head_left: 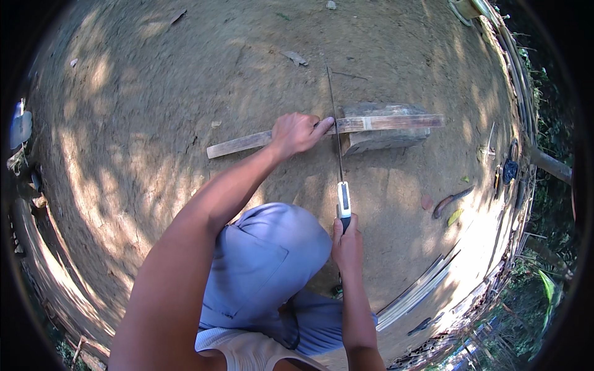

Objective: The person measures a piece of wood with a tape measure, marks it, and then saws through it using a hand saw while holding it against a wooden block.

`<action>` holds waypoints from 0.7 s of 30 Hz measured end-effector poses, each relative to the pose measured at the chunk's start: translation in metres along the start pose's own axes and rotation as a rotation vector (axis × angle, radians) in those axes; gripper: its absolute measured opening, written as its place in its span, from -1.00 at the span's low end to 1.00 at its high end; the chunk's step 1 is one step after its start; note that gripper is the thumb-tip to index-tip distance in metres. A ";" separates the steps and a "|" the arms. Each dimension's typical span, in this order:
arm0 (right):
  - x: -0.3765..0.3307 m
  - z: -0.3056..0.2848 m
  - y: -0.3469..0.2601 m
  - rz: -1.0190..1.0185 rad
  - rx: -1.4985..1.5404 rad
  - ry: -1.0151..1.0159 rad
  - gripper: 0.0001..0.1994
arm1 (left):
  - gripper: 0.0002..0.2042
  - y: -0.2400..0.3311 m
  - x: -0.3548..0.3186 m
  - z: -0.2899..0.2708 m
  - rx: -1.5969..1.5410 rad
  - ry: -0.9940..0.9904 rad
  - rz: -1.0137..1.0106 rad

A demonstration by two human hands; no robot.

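A long flat wooden strip (408, 122), perhaps split bamboo, lies across a grey wooden block (382, 141) on the ground; its left end sticks out past the block. My left hand (298, 133) is closed round the strip just left of the block, thumb pointing at the blade. In my right hand (348, 244) is the dark and white handle of a hand saw (344, 196). The thin blade points away from me and crosses the strip beside my left thumb, near the block's left edge. A pale band marks the strip right of the blade.
Bare earth (154, 93) surrounds the block. A dry leaf (296, 59) lies beyond the saw tip. To the right are a curved knife-like piece (451, 201), a yellow leaf (455, 216) and a dark bundle (510, 171). Long pale strips (416, 290) lie at the lower right, near plants.
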State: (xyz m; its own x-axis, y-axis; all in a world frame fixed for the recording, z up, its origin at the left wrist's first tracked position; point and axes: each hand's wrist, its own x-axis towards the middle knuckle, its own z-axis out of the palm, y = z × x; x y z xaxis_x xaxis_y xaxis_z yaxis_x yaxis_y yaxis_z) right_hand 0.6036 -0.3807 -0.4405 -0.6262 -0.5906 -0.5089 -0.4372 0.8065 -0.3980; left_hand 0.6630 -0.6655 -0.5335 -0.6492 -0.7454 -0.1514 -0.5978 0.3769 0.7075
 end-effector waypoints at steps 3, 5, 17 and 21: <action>-0.012 0.010 0.026 -0.046 0.009 -0.007 -0.68 | -0.34 -0.004 -0.001 -0.001 0.015 -0.028 -0.038; -0.037 0.010 0.046 -0.055 0.015 0.001 -0.68 | -0.34 -0.005 -0.001 -0.007 0.024 -0.063 -0.067; -0.027 0.013 0.038 0.000 -0.005 0.001 -0.67 | -0.53 -0.006 -0.004 -0.003 0.050 -0.078 -0.011; -0.039 0.000 0.031 -0.023 -0.010 -0.015 -0.68 | -0.66 -0.017 -0.006 -0.007 0.121 -0.104 0.146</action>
State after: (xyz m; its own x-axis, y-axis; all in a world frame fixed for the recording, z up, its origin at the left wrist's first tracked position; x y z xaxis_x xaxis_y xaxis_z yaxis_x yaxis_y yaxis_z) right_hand 0.6143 -0.3329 -0.4326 -0.6066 -0.6090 -0.5111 -0.4573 0.7931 -0.4022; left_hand 0.6807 -0.6711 -0.5393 -0.7743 -0.6197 -0.1283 -0.5419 0.5446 0.6402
